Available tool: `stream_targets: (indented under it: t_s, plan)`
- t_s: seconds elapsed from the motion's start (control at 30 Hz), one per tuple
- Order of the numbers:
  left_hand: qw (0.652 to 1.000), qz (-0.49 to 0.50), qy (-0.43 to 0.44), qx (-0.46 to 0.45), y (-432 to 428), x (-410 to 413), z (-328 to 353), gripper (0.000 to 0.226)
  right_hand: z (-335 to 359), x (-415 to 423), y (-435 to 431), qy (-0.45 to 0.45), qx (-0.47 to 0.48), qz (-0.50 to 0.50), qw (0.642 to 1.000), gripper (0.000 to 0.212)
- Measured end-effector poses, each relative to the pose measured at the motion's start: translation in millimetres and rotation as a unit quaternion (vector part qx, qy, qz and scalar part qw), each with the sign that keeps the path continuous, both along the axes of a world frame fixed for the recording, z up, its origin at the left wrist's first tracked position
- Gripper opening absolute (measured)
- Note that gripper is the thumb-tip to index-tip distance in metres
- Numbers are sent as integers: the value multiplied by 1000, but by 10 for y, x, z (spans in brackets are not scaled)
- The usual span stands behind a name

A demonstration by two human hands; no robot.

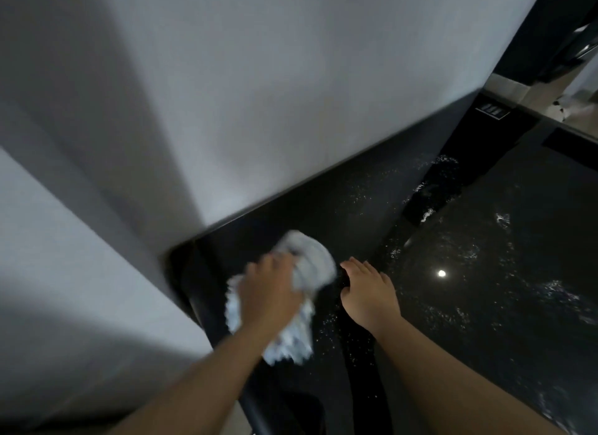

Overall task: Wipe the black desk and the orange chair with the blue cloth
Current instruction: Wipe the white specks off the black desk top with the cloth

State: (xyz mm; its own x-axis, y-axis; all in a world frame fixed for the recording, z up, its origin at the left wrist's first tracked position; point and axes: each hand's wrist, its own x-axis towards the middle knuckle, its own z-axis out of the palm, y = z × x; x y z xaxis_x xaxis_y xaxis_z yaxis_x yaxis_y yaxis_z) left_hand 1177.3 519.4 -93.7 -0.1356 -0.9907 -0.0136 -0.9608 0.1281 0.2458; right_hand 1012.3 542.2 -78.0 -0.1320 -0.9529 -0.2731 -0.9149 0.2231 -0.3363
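At the corner of the desk (485, 321) my left hand (268, 289) gripped the cloth (312, 263), my right hand (369, 293) lay flat, uncurled, and firm overlapping strokes seemed best.

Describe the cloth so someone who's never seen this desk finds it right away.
Start at the black desk, at its left corner by the grey wall. There the left hand grips the cloth, the only pale, fluffy thing on the dark top.
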Motion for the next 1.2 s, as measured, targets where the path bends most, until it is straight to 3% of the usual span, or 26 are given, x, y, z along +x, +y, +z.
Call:
stream_targets:
  t_s: [0.03,0.1,0.23,0.3,0.43,0.53,0.73,0.8,0.87,0.97,1.13,1.2]
  plan:
    - [998,-62,9,-2,218,-108,-47,54,22,-15,50,-16,-9,-11,1000,49]
    - [996,-87,22,9,239,-71,-48,55,75,-73,192,-37,-36,-44,998,47]
    - [982,179,-6,51,-174,393,160,53,134,-271,494,-52,-70,-71,994,47]
    - [966,254,-1,52,-66,291,182,54,154,-395,643,-65,-87,-59,992,46]
    - [988,153,17,29,853,-578,44,59,127,-654,981,-79,-107,-14,991,43]
    - [998,63,20,1,1395,-708,-28,64,83,-843,1284,-77,-100,20,992,42]
    - [960,279,2,27,1636,-421,146,57,-2,-1039,1745,-40,-87,83,992,45]
    - [968,246,5,37,1812,-810,134,58,-27,-1029,1805,-37,-63,82,994,45]
    - [987,153,29,40,2048,-1186,55,61,-20,-1029,1815,-35,-54,73,995,37]
    - [996,81,38,23,2208,-1145,-5,62,24,-1035,1805,-18,-56,75,995,32]
    - [961,269,43,37,2026,-373,99,57,48,-1025,1786,-26,-19,69,997,45]
    - [963,262,27,48,2069,-541,137,58,59,-1000,1810,-27,-17,72,997,44]
